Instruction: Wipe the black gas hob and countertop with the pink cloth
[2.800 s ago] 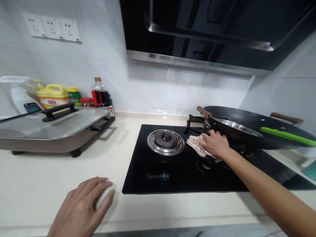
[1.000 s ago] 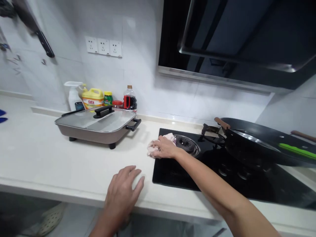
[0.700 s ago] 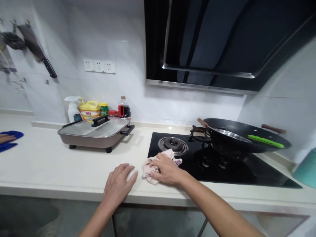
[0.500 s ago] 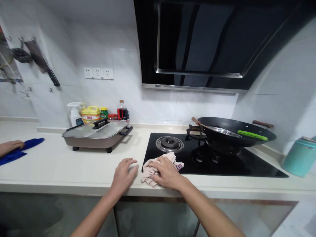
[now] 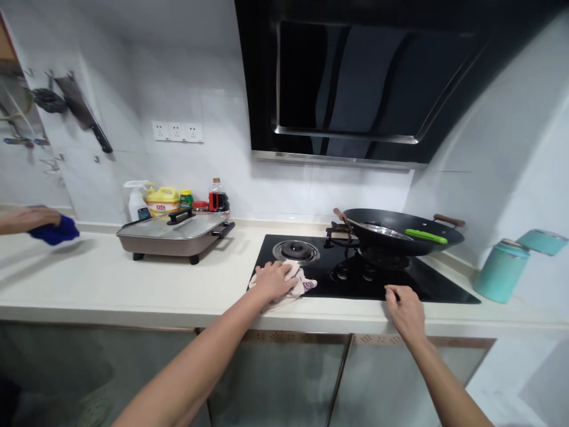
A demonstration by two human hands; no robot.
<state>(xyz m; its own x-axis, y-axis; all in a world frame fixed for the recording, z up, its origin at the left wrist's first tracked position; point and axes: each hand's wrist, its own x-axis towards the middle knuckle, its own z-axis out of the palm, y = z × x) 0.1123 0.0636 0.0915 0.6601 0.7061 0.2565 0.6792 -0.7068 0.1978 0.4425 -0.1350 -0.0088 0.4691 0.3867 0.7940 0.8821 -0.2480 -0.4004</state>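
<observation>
My left hand [image 5: 274, 280] presses down on a pale pink cloth [image 5: 304, 283], with its fingers curled over it. The crumpled cloth lies at the front left corner of the black glass stove [image 5: 329, 290], partly hidden under the hand. Farther right, my right hand [image 5: 405, 309] is at the stove's front edge, its fingers curled in and nothing visible in them. The left burner [image 5: 296, 252] is just behind the cloth. A black wok [image 5: 355, 224] sits on the right burner, holding a shiny metal piece and a green-handled utensil [image 5: 425, 236].
At the far left another person's hand [image 5: 35, 219] holds a blue cloth [image 5: 57, 231] over the counter. An electric pan [image 5: 164, 244] with a glass lid stands left of the stove, bottles behind it. A turquoise canister [image 5: 502, 270] is at right; the range hood [image 5: 347, 89] overhangs the stove.
My left hand has moved right onto the pink cloth. My right hand has let go of it and shifted right along the stove edge. The other person's hand has lifted the blue cloth.
</observation>
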